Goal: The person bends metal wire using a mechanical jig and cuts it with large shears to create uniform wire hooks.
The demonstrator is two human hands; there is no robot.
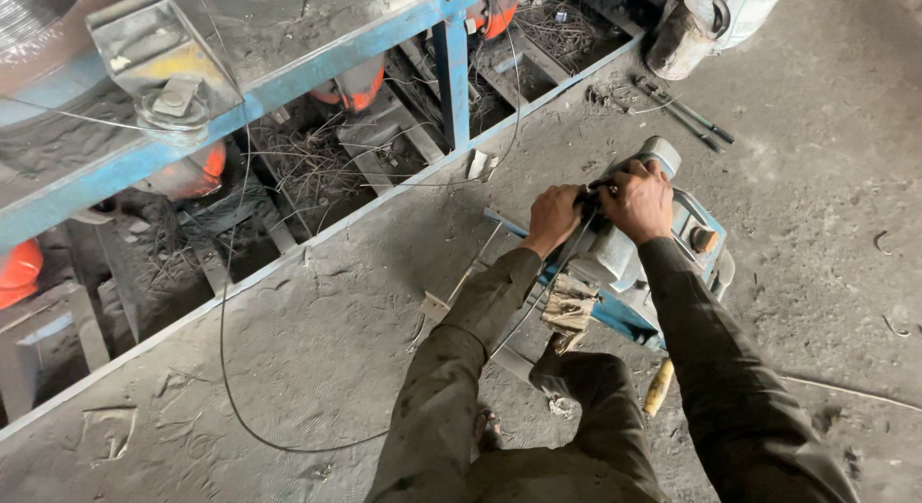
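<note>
Dark sleeves lead to both hands: left hand (552,217) and right hand (638,200) grip thin wire (227,368) atop the grey-blue machine (624,258); keeping it taut looks wise.

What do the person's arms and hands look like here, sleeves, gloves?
Both arms wear long, dark olive-grey cloth sleeves, grimy and dust-streaked, reaching the wrists. The left hand and right hand are bare: no gloves, no watch or markings visible. Trousers match the sleeves.
</note>
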